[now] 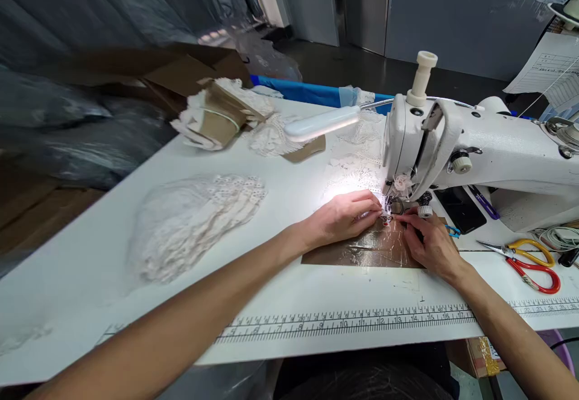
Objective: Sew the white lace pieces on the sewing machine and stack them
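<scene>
my left hand [342, 216]: fingers bunched, holding what i cannot tell
my right hand [429, 243]: thumb apart from forefinger, over brown sheet [355, 253]

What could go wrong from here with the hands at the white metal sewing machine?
The bare left hand and bare right hand are close to the working end of the white metal sewing machine; a prick seems possible.

The pointed metal scissors with red and yellow handles lie tips toward the right hand, perhaps risking a scratch.

A white table [280, 291] carries a sewing machine [479, 140], stacked lace [194, 225], 1 black phone [460, 210] and scissors [511, 252].
</scene>
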Available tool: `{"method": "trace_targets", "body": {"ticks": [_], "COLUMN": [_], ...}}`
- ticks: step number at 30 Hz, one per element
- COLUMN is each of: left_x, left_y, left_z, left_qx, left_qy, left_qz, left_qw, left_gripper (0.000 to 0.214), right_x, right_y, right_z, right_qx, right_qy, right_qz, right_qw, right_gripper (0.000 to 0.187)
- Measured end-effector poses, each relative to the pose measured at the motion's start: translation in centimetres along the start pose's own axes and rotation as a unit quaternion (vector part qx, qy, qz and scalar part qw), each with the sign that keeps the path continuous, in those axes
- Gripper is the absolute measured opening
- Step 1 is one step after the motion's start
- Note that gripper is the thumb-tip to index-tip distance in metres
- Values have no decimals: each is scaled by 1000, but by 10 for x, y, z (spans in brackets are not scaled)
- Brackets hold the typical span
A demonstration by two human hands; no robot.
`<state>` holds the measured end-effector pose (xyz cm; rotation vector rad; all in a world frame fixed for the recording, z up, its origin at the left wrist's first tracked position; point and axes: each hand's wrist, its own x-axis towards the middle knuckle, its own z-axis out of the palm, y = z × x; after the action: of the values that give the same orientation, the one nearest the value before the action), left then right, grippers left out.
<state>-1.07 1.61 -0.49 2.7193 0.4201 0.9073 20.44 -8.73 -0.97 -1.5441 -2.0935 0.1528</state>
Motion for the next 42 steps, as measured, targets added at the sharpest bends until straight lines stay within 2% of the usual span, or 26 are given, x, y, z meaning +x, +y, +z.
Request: {"method": "trace_targets", "body": {"ticks": [3, 7, 10, 17, 23, 29, 35, 42], "left_x": [1, 1, 1, 0, 4, 4, 2, 1], "left_y": [-1, 1, 2, 2, 5, 6, 5, 2], "left_z": [-1, -2, -1, -1, -2, -2, -1, 0], "left_qx": [-34, -29, 5, 97, 149, 164, 144, 160], "left_qy": [30, 21, 9, -31, -28, -57, -49, -59], "left_qz": [-10, -11, 12, 70, 120, 94, 88, 86], "left_qw": [999, 999, 1000, 992, 981, 980, 984, 982], "left_gripper": [19, 21, 25, 30, 30, 34, 31, 32], "right_x": [-1, -1, 0, 0, 0, 7, 22, 15], "right_y": [-2, -4, -5, -11, -13, -13, -7, 1], "right_z": [1, 3, 3, 0, 1, -9, -21, -7], "right_qx": [-20, -71, -101, -99, -83, -46, 42, -32], "right_qy": [-10, -48, -78, -106, -114, -116, -116, -108], "right_qz": [-17, -60, -69, -37, -17, -6, 55, 17], "right_qw": [1000, 995, 989, 989, 990, 992, 991, 994], "right_gripper": [33, 37, 37, 35, 34, 34, 32, 34]}}
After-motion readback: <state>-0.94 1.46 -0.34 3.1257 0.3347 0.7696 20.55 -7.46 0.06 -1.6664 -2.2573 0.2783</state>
